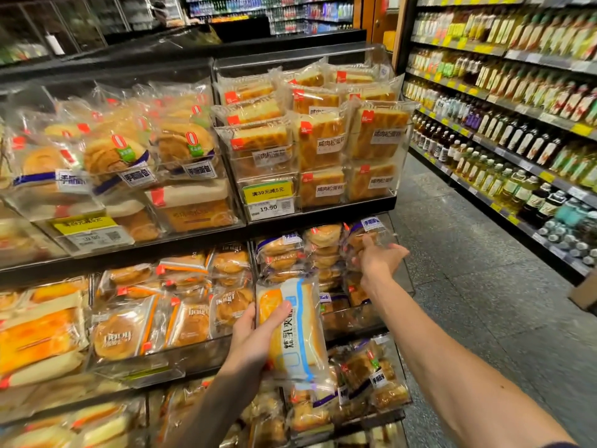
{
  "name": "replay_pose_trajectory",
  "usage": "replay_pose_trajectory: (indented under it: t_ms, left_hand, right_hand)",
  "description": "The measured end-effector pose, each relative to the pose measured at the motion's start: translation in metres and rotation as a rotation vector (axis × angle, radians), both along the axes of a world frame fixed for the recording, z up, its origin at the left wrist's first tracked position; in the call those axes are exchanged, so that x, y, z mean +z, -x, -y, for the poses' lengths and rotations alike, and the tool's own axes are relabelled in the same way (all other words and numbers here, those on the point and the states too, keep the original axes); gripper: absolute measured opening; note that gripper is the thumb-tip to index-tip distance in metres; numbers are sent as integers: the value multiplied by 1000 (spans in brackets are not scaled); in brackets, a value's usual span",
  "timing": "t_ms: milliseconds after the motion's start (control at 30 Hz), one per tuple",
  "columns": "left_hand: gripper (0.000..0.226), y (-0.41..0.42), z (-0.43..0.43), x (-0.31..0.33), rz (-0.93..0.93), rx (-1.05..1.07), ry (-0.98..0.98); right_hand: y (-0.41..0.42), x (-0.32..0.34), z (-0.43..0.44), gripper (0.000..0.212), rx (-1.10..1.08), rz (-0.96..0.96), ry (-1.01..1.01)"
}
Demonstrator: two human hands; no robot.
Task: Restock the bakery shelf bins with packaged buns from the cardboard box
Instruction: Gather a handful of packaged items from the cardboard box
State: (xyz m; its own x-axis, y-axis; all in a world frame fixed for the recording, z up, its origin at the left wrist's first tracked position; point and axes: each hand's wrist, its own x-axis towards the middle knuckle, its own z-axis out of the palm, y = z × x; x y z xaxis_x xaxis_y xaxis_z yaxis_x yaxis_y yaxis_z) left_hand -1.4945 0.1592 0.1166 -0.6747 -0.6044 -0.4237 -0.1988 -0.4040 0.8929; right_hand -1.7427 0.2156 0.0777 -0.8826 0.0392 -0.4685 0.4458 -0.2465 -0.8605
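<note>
The shelf bins [401, 163] look mostly full, but you're not done: your left hand [255, 334] grips a blue-striped bun pack [294, 331] before the shelf, unplaced, while your right hand [378, 261] lays spread fingers [399, 253] against a pack [366, 229] in the end bin [352, 318].

Left hand [248, 337]: held near, curled round bun pack [300, 344]. Right hand [378, 261]: stretched far, arm straightened, fingers extended.
</note>
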Motion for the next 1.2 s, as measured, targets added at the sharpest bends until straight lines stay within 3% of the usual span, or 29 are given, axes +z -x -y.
replay_pose_trajectory:
  t_ms: [67, 200, 367, 500, 567, 633, 700, 800, 1000, 1133, 1200]
  left_hand:
    - [28, 2, 0, 0, -11, -31, 13]
    - [41, 2, 0, 2, -28, -58, 27]
    - [39, 6, 3, 5, -40, -35, 9]
    - [54, 14, 5, 5, -25, 15, -48]
    - [59, 16, 8, 5, -23, 21, -74]
    - [53, 18, 10, 7, -49, 22, -89]
    - [52, 20, 11, 11, -85, 36, -126]
    - [55, 17, 17, 16, -128, 42, -154]
    - [57, -20, 43, 25, -141, 138, -212]
    - [44, -71, 64, 16, 3, 281, -107]
    - [50, -104, 77, 8, 61, 397, -127]
  right_hand:
    - [8, -1, 1, 21, 50, 31, 20]
    - [28, -5, 0, 30, 138, 74, 69]
    - [48, -12, -1, 28, 264, 93, 90]
    - [26, 3, -13, 22, 362, 84, 16]
    - [-4, 19, -26, 30, 387, 43, -64]
    - [-45, 35, -38, 42, 545, -12, -104]
    - [-84, 49, -46, 55, 867, -24, -76]
    - [-116, 68, -49, 48, 1157, 58, 169]
    - [-131, 61, -21, 35, 1149, 69, 199]
    - [-161, 49, 12, 30, 1188, 89, 179]
    - [-185, 44, 30, 29, 1214, 99, 169]
